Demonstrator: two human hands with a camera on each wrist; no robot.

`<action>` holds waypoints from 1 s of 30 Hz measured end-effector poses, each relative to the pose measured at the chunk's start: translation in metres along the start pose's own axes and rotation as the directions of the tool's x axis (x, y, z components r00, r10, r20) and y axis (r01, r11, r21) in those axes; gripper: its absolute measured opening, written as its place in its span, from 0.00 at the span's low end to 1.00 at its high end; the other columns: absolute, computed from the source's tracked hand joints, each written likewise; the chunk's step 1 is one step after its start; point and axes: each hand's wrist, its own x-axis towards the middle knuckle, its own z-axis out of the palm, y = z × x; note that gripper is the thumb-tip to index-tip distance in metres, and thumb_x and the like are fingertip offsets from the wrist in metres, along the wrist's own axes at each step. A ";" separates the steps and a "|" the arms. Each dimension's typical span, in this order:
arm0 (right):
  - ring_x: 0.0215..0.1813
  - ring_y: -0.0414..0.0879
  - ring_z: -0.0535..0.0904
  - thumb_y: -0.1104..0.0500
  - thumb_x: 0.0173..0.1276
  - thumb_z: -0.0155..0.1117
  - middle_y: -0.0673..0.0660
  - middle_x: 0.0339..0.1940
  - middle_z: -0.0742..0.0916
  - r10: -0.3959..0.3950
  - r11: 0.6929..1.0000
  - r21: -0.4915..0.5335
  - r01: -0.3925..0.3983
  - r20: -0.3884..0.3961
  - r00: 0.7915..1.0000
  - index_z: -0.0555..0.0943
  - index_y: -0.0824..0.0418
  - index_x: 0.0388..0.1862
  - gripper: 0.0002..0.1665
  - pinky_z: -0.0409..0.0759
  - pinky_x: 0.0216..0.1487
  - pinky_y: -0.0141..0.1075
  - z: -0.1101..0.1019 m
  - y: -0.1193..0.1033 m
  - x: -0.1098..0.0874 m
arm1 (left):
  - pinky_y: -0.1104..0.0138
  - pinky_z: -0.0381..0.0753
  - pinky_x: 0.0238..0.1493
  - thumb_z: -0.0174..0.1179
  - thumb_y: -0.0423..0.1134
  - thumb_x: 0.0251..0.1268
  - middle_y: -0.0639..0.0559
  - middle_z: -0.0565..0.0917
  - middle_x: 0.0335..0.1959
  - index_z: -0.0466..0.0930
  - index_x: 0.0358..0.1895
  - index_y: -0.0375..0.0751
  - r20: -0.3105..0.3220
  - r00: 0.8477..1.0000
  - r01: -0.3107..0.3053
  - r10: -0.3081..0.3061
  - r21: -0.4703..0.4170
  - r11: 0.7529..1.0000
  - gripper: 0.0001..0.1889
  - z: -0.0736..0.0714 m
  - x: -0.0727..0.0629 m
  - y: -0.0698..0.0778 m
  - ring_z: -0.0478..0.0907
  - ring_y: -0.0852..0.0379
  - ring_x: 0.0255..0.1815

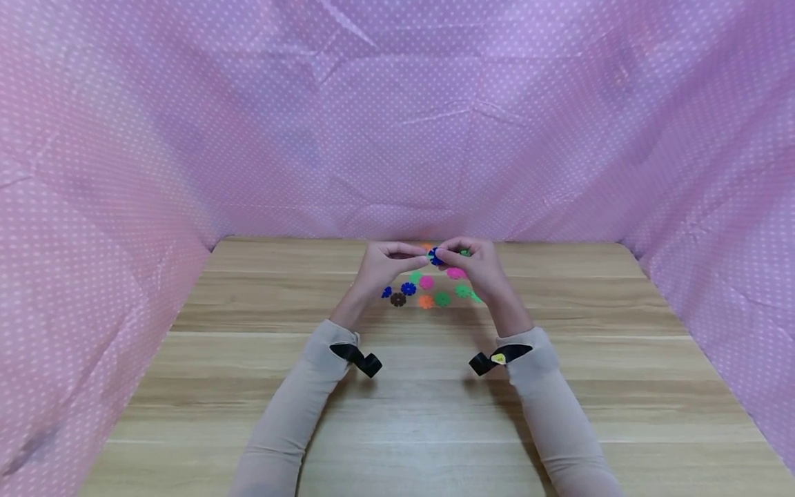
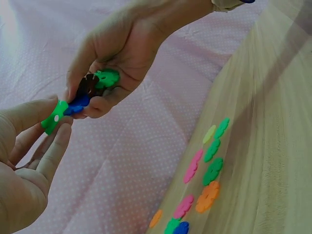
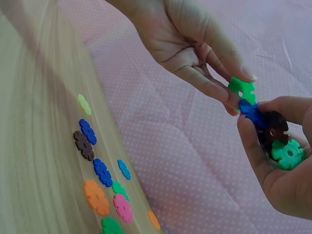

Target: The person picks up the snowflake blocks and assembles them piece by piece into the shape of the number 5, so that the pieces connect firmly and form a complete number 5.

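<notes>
Both hands are raised over the far part of the table, brought together at the fingertips. My left hand [image 1: 386,266] pinches a bright green snowflake disc [image 2: 54,117] between thumb and fingers. In my right hand [image 1: 477,266] is a short chain of notched plastic discs. A blue snowflake disc [image 3: 251,113] is at its tip, held by thumb and finger. Behind that come a dark brown snowflake disc [image 3: 276,129] and a green one [image 3: 289,154] close to the palm. The bright green disc meets the blue disc edge to edge, at an angle.
Several loose snowflake discs lie on the wooden table [image 1: 397,414] below the hands, among them an orange disc [image 1: 426,301], a brown disc [image 1: 398,299] and a pink disc [image 1: 426,282]. A pink dotted cloth [image 1: 397,138] hangs around the table's back and sides.
</notes>
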 end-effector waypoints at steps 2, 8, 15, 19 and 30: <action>0.32 0.42 0.86 0.67 0.71 0.65 0.49 0.31 0.88 -0.002 1.000 0.001 0.002 -0.020 1.000 0.86 0.63 0.34 0.05 0.86 0.37 0.30 0.003 -0.001 0.000 | 0.62 0.86 0.54 0.75 0.40 0.60 0.49 0.92 0.42 0.90 0.44 0.38 -0.012 1.000 -0.008 0.008 0.013 1.000 0.13 0.000 -0.001 0.001 0.88 0.55 0.46; 0.33 0.43 0.86 0.64 0.74 0.64 0.50 0.32 0.87 0.072 0.997 0.009 -0.072 -0.018 0.997 0.83 0.61 0.36 0.05 0.86 0.38 0.31 0.007 -0.002 0.000 | 0.63 0.87 0.52 0.74 0.40 0.61 0.48 0.91 0.42 0.90 0.44 0.39 0.003 1.000 -0.031 0.031 0.061 0.998 0.12 -0.004 -0.001 0.005 0.88 0.55 0.45; 0.38 0.44 0.83 0.64 0.66 0.73 0.51 0.37 0.87 0.084 0.990 -0.124 -0.072 0.099 0.991 0.83 0.64 0.50 0.15 0.87 0.40 0.35 0.003 0.000 -0.001 | 0.63 0.87 0.53 0.71 0.37 0.64 0.45 0.90 0.43 0.88 0.46 0.35 0.045 0.999 -0.005 0.004 0.029 1.000 0.12 -0.007 -0.001 0.002 0.88 0.56 0.43; 0.39 0.44 0.78 0.61 0.63 0.77 0.53 0.37 0.84 0.038 0.960 -0.278 -0.009 0.099 0.994 0.83 0.63 0.54 0.21 0.81 0.34 0.30 0.001 0.000 -0.003 | 0.63 0.87 0.53 0.71 0.38 0.65 0.48 0.90 0.41 0.87 0.47 0.35 0.065 0.998 0.025 -0.025 0.006 1.000 0.12 -0.006 0.000 -0.001 0.88 0.57 0.42; 0.37 0.47 0.81 0.59 0.64 0.77 0.52 0.34 0.87 -0.023 0.944 -0.326 0.049 0.081 0.996 0.86 0.65 0.50 0.18 0.83 0.32 0.33 -0.007 -0.006 -0.003 | 0.52 0.83 0.63 0.60 0.44 0.76 0.41 0.86 0.54 0.82 0.56 0.36 0.126 0.992 0.019 -0.021 0.016 1.000 0.16 -0.016 0.002 0.002 0.85 0.46 0.55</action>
